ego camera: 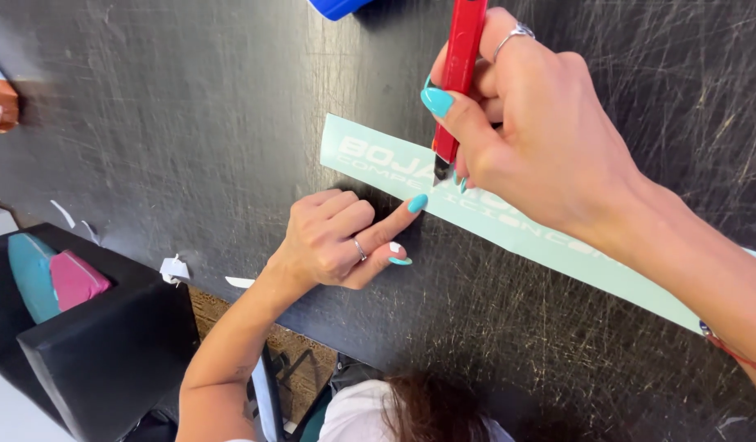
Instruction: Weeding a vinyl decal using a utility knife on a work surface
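Observation:
A long pale green vinyl strip with white lettering lies slanted across a scratched black table. My right hand grips a red utility knife upright, its blade tip touching the strip near its left end. My left hand rests on the table just below the strip, mostly curled, with the index fingertip pressing the strip's lower edge beside the blade. Both hands have turquoise nails and rings.
Small white paper scraps lie near the table's front edge. A blue object pokes in at the top. A black box at lower left holds teal and pink items. An orange-brown object sits at the far left.

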